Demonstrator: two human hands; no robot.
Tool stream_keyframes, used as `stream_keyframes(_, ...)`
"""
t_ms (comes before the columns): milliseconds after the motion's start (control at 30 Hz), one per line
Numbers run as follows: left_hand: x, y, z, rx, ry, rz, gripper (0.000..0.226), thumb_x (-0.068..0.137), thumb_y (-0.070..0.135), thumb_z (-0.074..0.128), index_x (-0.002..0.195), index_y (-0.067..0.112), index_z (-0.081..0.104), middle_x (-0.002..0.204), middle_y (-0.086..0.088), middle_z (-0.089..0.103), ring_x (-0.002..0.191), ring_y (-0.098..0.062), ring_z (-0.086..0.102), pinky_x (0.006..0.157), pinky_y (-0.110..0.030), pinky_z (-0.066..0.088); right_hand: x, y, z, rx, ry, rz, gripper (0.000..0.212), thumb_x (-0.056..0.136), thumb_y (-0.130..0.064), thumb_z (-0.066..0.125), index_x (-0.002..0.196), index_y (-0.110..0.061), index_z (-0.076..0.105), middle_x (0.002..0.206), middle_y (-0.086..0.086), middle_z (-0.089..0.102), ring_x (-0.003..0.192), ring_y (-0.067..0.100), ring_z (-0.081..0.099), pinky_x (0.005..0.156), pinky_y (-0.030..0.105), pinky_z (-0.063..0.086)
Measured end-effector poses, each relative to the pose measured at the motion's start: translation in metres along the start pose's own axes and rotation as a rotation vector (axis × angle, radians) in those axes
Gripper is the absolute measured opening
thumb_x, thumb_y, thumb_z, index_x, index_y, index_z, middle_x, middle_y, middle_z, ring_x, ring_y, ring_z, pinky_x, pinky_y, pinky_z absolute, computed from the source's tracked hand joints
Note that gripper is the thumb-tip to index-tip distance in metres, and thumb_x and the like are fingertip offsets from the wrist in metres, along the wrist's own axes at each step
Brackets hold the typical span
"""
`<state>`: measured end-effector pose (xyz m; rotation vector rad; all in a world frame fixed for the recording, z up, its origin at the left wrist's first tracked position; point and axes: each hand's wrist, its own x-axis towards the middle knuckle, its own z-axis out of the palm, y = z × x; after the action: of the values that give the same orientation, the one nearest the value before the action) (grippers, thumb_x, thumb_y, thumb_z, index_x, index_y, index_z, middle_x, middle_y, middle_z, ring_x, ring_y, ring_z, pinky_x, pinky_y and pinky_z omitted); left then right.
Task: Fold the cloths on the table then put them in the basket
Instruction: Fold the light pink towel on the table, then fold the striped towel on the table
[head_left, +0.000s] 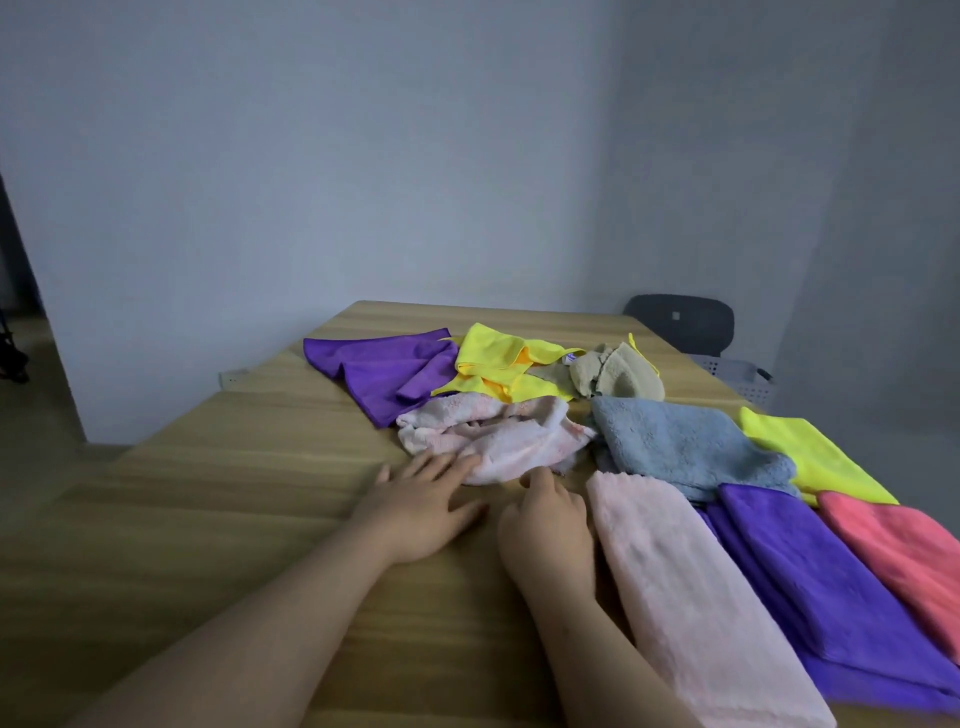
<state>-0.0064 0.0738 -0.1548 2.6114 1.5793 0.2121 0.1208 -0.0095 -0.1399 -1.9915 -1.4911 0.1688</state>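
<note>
—Nine cloths or so on the table (249, 499), far as I can count from here.

—Which one's the person on?

—The crumpled pale pink cloth (493, 441), mid-table. The left hand (421, 506) lies flat, fingers straight & spread, tips touching that cloth's near edge. It grips nothing.

—And the R?

—The right hand (550, 525) sits just beside the L one, knuckles up, fingers bent under, one fingertip at the same hem. Pinching or only touching, can't tell, because the hand itself hides the contact.

—What's behind them?

—Loose stuff. A purple cloth (379, 371) is spread at far left. A yellow cloth (498, 369) is bunched next to it, overlapping its edge. A tan cloth (613, 371) lies right of the yellow. A blue cloth (685, 447) lies right beside the pale pink one, roughly doubled over, I think.

—Any folded?

—Yes, a row down the R side. The folded pink cloth (691, 587) lies along the right forearm, w/ the folded purple cloth (831, 587) next to it. The coral cloth (904, 551) is at the frame edge, and the folded yellow cloth (815, 457) is behind the coral.

—Basket?

—A grey basket (737, 376) w/ holes in its wall, off the table's far right corner, by a dark chair (680, 322). Its inside is out of sight.
</note>
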Motion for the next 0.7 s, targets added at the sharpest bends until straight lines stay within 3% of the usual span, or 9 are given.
stream_keyframes(200, -0.018, 0.002, -0.001, -0.011, -0.008, -0.029, 0.055, 0.090, 0.063, 0.028, 0.141, 0.045, 0.021, 0.149, 0.017, 0.019, 0.141, -0.010, 0.014, 0.111, -0.056, 0.006, -0.002, 0.003, -0.001, 0.064, 0.026, 0.009, 0.035, 0.087, -0.009, 0.040, 0.122, -0.014, 0.047, 0.124, 0.007, 0.055, 0.116, 0.025, 0.044, 0.090, 0.031, 0.035)
stream_keyframes(333, -0.060, -0.005, -0.003, -0.001, 0.000, -0.019, 0.055, 0.088, 0.065, 0.027, 0.140, 0.046, 0.021, 0.148, 0.018, 0.019, 0.140, -0.009, 0.015, 0.111, -0.060, 0.006, -0.020, 0.003, -0.013, 0.213, 0.063, 0.027, 0.034, 0.087, -0.003, 0.042, 0.118, -0.010, 0.053, 0.118, 0.012, 0.060, 0.111, 0.026, 0.052, 0.084, 0.030, 0.039)
stream_keyframes(533, -0.132, -0.021, -0.012, -0.016, -0.008, -0.035, 0.054, 0.087, 0.067, 0.026, 0.138, 0.048, 0.023, 0.148, 0.020, 0.018, 0.140, -0.007, 0.017, 0.111, -0.057, 0.007, -0.066, 0.001, -0.025, 0.220, 0.055, -0.020, 0.041, 0.088, -0.003, 0.043, 0.128, -0.011, 0.051, 0.127, 0.007, 0.056, 0.118, 0.022, 0.049, 0.091, 0.028, 0.038)
stream_keyframes(633, -0.165, -0.023, -0.023, -0.134, 0.059, -0.108, 0.034, 0.088, 0.064, 0.029, 0.113, 0.047, 0.045, 0.135, 0.023, 0.038, 0.129, -0.003, 0.034, 0.112, -0.054, 0.009, -0.088, -0.001, -0.030, 0.202, 0.029, -0.039, 0.036, 0.090, -0.007, 0.043, 0.124, -0.013, 0.052, 0.117, 0.006, 0.060, 0.105, 0.022, 0.055, 0.078, 0.027, 0.039)
stream_keyframes(700, -0.185, -0.025, -0.030, -0.187, 0.194, -0.243, 0.035, 0.090, 0.060, 0.029, 0.093, 0.035, 0.053, 0.116, 0.017, 0.056, 0.112, -0.008, 0.050, 0.108, -0.047, 0.022, -0.101, -0.003, -0.035, 0.223, -0.009, -0.030, 0.031, 0.090, -0.008, 0.044, 0.118, -0.017, 0.054, 0.112, 0.004, 0.062, 0.099, 0.019, 0.056, 0.075, 0.026, 0.040)
